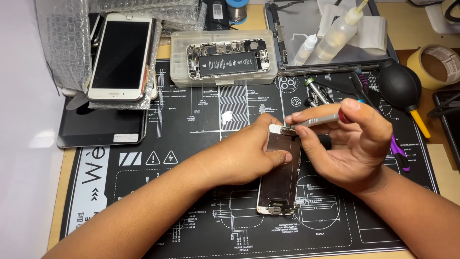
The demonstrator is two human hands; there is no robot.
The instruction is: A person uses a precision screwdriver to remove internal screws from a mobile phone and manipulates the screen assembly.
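The detached phone screen panel (280, 175) lies back-side up near the middle of the black work mat (191, 192), its metal shield plate showing. The left hand (244, 153) steadies it, fingers (282, 158) curled over the panel's upper left edge and pressing it down. The right hand (357, 144) pinches a slim grey screwdriver (318, 120) between thumb and forefinger, with its tip set at the small bracket on the panel's top end — this looks like the step of turning a tiny screw there. The next move would call for a steady, upright tip and light pressure, since the screw (too small to make out) could slip or strip.

At 12 o'clock from the panel sits a clear plastic tray (223, 60) with the opened phone body in it. At 10 o'clock an intact white phone (122, 57) rests on bubble wrap. At 2 o'clock — a black air blower (400, 86), with two squeeze bottles (335, 33) beyond it on the bench.
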